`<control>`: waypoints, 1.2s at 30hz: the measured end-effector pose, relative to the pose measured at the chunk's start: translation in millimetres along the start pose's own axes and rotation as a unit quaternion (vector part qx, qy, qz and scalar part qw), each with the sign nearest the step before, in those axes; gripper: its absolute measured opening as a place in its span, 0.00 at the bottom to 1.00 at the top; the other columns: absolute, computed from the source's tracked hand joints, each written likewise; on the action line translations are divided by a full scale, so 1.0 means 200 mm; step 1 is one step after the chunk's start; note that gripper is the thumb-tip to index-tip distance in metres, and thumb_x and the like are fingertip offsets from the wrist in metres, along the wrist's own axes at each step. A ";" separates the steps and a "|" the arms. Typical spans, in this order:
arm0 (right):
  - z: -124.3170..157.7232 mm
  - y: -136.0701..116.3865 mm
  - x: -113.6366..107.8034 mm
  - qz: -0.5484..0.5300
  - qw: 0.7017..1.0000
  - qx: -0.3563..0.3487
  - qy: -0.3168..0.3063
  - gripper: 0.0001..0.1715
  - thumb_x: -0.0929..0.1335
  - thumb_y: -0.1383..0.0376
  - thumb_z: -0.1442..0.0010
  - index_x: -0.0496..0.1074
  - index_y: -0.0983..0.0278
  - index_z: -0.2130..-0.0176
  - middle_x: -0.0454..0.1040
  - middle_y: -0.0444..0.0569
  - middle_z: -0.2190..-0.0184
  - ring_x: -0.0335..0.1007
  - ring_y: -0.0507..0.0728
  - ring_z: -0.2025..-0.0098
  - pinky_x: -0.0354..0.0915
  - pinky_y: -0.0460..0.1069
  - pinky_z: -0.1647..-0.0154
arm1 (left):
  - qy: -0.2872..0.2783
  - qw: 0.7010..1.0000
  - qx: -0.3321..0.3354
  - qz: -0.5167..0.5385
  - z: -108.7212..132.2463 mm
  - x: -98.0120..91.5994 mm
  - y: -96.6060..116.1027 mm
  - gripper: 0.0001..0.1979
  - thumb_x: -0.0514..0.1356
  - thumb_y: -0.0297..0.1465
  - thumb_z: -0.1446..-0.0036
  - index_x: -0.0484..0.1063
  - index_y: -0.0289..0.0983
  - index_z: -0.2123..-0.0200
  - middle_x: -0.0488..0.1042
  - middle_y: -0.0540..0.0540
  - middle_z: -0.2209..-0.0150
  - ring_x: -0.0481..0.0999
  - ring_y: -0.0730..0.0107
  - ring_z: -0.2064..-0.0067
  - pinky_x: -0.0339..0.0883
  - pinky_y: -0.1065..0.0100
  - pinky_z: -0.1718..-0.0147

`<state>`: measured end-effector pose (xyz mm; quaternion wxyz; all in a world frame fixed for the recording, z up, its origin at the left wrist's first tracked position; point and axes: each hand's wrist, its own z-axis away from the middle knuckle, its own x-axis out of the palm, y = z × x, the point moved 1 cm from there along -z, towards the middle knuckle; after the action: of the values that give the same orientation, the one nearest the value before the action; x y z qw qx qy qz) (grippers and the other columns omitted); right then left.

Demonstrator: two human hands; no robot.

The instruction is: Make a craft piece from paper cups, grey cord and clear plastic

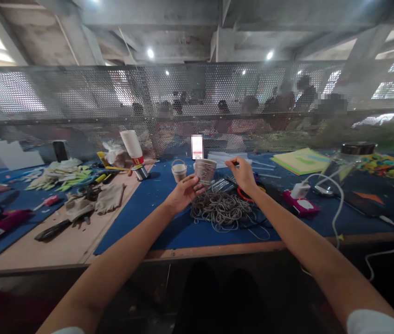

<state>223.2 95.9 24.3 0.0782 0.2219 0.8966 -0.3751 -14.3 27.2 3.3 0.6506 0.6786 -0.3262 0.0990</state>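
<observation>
My left hand (187, 192) is closed around the lower side of a cup (205, 170) wrapped in greyish cord, held up over the table. To its right, my right hand (242, 172) is raised apart from the cup with thumb and fingertips pinched together; whatever is between them is too small to make out. Below both hands lies a loose tangled heap of grey cord (221, 211). Behind my left hand stands a small cord-covered basket with a handle (179, 171). A phone (197, 146) with a lit screen stands upright behind the held cup.
A leaning stack of paper cups (132, 144) stands at back left. Work gloves (109, 198) and a black-handled tool (53, 229) lie left. Rightward are a magenta power strip (301, 204), white cables, a large jar (343, 164) and coloured sheets (301, 160). A perforated metal screen (197, 111) rises behind.
</observation>
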 end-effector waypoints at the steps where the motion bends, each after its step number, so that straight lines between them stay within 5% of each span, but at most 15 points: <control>1: -0.01 0.00 0.02 0.007 1.000 -0.004 -0.005 0.27 0.67 0.40 0.39 0.73 0.60 0.67 0.78 0.51 0.66 0.73 0.61 0.61 0.66 0.57 0.53 | 0.004 1.000 0.002 -0.001 0.00 0.00 0.00 0.10 0.70 0.27 0.47 0.76 0.37 0.60 0.81 0.45 0.58 0.81 0.65 0.57 0.73 0.58 0.44; 7: -0.04 0.01 0.08 0.136 0.989 -0.028 -0.045 0.27 0.62 0.49 0.31 0.74 0.61 0.73 0.79 0.54 0.67 0.74 0.63 0.57 0.58 0.63 0.39 | 0.007 1.000 0.013 -0.011 0.00 0.00 0.00 0.13 0.71 0.26 0.48 0.76 0.36 0.58 0.81 0.44 0.56 0.82 0.63 0.53 0.74 0.58 0.44; 9: -0.04 0.02 0.07 0.165 0.985 -0.041 -0.040 0.23 0.64 0.51 0.32 0.78 0.61 0.68 0.80 0.58 0.56 0.73 0.67 0.48 0.53 0.67 0.35 | 0.011 1.000 0.020 -0.014 0.00 -0.01 0.00 0.14 0.71 0.25 0.49 0.77 0.36 0.58 0.81 0.45 0.56 0.81 0.63 0.53 0.74 0.58 0.45; 11: -0.04 0.02 0.07 0.124 0.990 -0.041 -0.052 0.21 0.65 0.50 0.33 0.80 0.61 0.59 0.76 0.59 0.46 0.69 0.69 0.41 0.54 0.67 0.34 | 0.017 0.999 0.030 -0.017 -0.01 -0.02 0.00 0.16 0.72 0.25 0.51 0.77 0.36 0.57 0.81 0.45 0.56 0.81 0.62 0.52 0.73 0.58 0.45; 13: -0.03 0.01 0.07 0.018 0.994 0.011 -0.105 0.29 0.61 0.44 0.32 0.80 0.60 0.55 0.78 0.57 0.48 0.72 0.68 0.43 0.61 0.66 0.38 | 0.030 0.998 0.041 -0.026 -0.01 -0.02 0.00 0.19 0.73 0.24 0.53 0.77 0.37 0.57 0.81 0.45 0.54 0.80 0.62 0.51 0.73 0.57 0.45; 15: -0.01 -0.03 0.08 -0.112 0.975 0.096 -0.164 0.38 0.56 0.38 0.32 0.80 0.59 0.52 0.81 0.55 0.54 0.77 0.65 0.50 0.68 0.64 0.43 | 0.047 0.997 0.049 -0.046 -0.01 -0.01 0.01 0.22 0.74 0.24 0.55 0.77 0.37 0.55 0.80 0.44 0.53 0.80 0.62 0.51 0.72 0.59 0.47; 17: 0.02 -0.09 0.10 -0.205 0.949 0.133 -0.200 0.38 0.61 0.36 0.36 0.74 0.57 0.41 0.80 0.53 0.48 0.78 0.64 0.49 0.71 0.62 0.45 | 0.059 0.994 0.059 -0.076 0.00 0.00 0.01 0.25 0.75 0.25 0.58 0.77 0.37 0.53 0.80 0.44 0.54 0.80 0.62 0.53 0.71 0.60 0.48; 21: 0.09 -0.19 0.13 -0.189 0.960 0.081 -0.190 0.41 0.75 0.43 0.46 0.72 0.56 0.39 0.74 0.54 0.40 0.71 0.66 0.41 0.66 0.63 0.38 | 0.066 0.984 0.097 -0.133 0.01 0.03 0.01 0.30 0.77 0.26 0.62 0.76 0.37 0.52 0.80 0.45 0.53 0.78 0.62 0.51 0.68 0.60 0.46; 29: 0.10 -0.22 0.07 -0.295 0.920 0.093 -0.239 0.38 0.76 0.51 0.45 0.70 0.55 0.38 0.72 0.52 0.38 0.68 0.66 0.37 0.65 0.62 0.35 | -0.003 0.996 0.015 -0.086 0.02 0.01 0.01 0.20 0.74 0.33 0.51 0.77 0.37 0.55 0.78 0.42 0.52 0.78 0.58 0.49 0.72 0.53 0.47; 36: 0.12 -0.21 0.08 -0.334 0.909 0.113 -0.224 0.37 0.77 0.52 0.46 0.71 0.55 0.40 0.73 0.50 0.39 0.68 0.64 0.37 0.64 0.60 0.34 | 0.058 0.984 0.076 -0.149 0.01 0.02 0.00 0.26 0.77 0.32 0.56 0.77 0.38 0.53 0.79 0.45 0.54 0.78 0.64 0.55 0.72 0.64 0.55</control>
<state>189.9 58.3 28.2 0.1215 -0.1726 0.8289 -0.5181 -11.4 23.6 5.8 0.6221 0.7604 -0.1750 0.0645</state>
